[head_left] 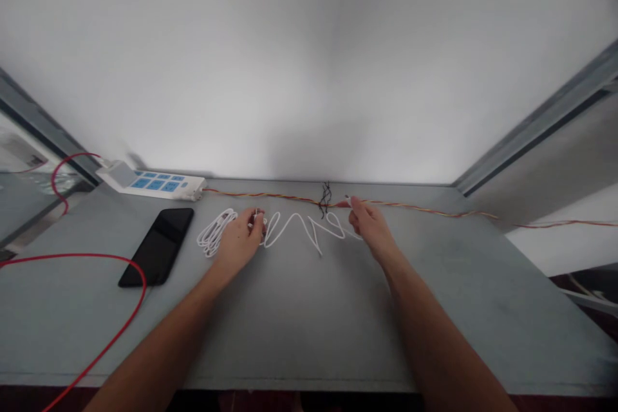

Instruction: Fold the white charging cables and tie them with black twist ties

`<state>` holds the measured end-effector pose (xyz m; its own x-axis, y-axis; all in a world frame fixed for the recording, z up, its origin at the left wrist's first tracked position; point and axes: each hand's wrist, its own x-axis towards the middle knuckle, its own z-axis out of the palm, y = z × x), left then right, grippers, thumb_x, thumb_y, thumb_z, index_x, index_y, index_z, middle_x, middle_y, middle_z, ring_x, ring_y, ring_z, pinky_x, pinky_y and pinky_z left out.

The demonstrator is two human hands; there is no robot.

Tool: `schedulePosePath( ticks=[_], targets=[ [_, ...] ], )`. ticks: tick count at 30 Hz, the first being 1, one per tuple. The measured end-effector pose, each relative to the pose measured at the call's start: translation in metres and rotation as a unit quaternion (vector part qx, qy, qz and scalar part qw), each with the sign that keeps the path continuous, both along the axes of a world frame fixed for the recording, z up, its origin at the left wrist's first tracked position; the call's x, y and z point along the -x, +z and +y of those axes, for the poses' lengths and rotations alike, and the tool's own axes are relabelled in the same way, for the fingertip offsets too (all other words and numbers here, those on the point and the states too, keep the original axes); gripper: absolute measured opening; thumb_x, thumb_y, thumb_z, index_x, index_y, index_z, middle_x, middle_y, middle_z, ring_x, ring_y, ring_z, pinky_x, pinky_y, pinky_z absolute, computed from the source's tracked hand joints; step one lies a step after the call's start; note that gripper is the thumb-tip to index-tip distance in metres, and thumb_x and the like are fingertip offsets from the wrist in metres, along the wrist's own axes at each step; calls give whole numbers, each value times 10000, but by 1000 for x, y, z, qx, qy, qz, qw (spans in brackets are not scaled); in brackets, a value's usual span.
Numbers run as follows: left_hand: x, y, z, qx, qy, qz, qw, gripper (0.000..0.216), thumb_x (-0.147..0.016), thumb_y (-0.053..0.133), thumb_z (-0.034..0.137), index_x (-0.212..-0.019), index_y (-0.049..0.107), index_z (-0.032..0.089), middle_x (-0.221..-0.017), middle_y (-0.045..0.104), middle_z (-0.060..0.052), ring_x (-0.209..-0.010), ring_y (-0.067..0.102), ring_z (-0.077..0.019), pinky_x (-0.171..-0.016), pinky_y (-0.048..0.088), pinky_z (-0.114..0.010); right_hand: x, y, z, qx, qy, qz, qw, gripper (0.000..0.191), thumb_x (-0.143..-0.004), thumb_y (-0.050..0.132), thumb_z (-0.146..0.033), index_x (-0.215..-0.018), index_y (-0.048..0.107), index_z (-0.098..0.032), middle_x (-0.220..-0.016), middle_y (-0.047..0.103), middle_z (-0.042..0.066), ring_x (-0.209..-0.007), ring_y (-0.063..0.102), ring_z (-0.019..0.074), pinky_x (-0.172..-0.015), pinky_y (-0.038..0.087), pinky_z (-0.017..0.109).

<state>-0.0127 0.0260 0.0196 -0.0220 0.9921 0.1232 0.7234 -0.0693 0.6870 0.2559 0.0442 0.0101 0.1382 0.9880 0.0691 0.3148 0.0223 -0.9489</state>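
Observation:
A white cable lies in loose loops on the grey tabletop between my hands. My left hand is closed on part of it, beside a coiled white cable bundle; whether the bundle belongs to the same cable I cannot tell. My right hand pinches the cable's other end, where a small white plug shows at the fingertips. Just left of that hand, several thin black ties sit around a twisted red and yellow wire.
A white power strip with blue sockets stands at the back left, with a white adapter plugged in. A black phone lies in front of it. A red cable curves across the left side. A white wall rises behind.

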Motion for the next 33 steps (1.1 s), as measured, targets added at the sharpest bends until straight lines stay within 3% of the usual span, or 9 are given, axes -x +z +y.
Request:
schedulePosePath(
  ticks=[6,10,12,15,19,22,25,28,33],
  targets=[
    [2,6,-2,-29,75,236,968,372,-913,347,351,-1097,609,164,-845,722,-115,-759,678,-252,-694,459,-331,-22,2,3,-71,-96,-168,978,498,-764,526,-593,-805,720,-136,-598,589,31,-575,510,160,-562,352,273],
    [10,3,1,-26,91,305,948,395,-917,328,351,-1076,630,153,-825,709,-133,-764,668,-279,-692,461,-357,-29,3,5,-83,-145,-145,975,482,-758,546,-580,-832,716,-136,-561,574,20,-534,487,147,-539,351,269],
    [16,1,5,-49,80,276,957,384,-907,343,334,-1046,649,149,-890,703,-134,-806,659,-266,-731,468,-357,-29,3,6,-87,-138,-76,984,468,-750,566,-575,-842,713,-141,-566,572,11,-491,445,122,-505,339,260],
    [23,0,11,-100,48,143,983,366,-870,409,330,-1042,675,147,-996,685,-118,-822,648,-219,-767,480,-325,-26,3,6,-84,-90,17,992,421,-704,632,-551,-831,723,-160,-638,618,20,-512,446,110,-512,356,257],
    [24,4,14,-75,23,-60,995,390,-801,533,417,-1040,695,155,-849,710,-56,-720,646,-179,-667,499,-275,-19,6,2,-58,-3,36,998,346,-658,696,-484,-829,732,-186,-697,647,24,-583,482,123,-539,360,259],
    [21,6,12,-61,23,-124,990,384,-743,619,456,-969,710,158,-783,718,-43,-718,643,-176,-654,499,-265,-11,8,-3,-42,63,24,997,329,-699,661,-476,-822,708,-174,-629,598,7,-502,413,100,-482,309,252],
    [15,4,9,-36,-1,-171,985,383,-730,642,455,-952,685,145,-787,726,-61,-668,637,-161,-612,493,-256,5,9,-10,-60,112,-27,992,334,-779,568,-478,-854,656,-165,-616,572,3,-506,433,107,-492,321,250],
    [6,1,4,-11,-55,-190,980,390,-781,598,452,-1010,620,138,-765,728,-62,-575,619,-138,-561,478,-248,26,7,-19,-99,101,-148,979,298,-849,482,-440,-878,617,-176,-599,527,-13,-539,456,117,-532,329,246],
    [-11,-4,-8,-3,-114,-169,979,346,-823,563,439,-1032,582,164,-766,722,-37,-516,619,-127,-544,478,-246,54,6,-33,-57,140,-307,940,410,-800,537,-585,-720,621,-192,-537,494,-13,-488,411,114,-513,243,256]
  ],
)
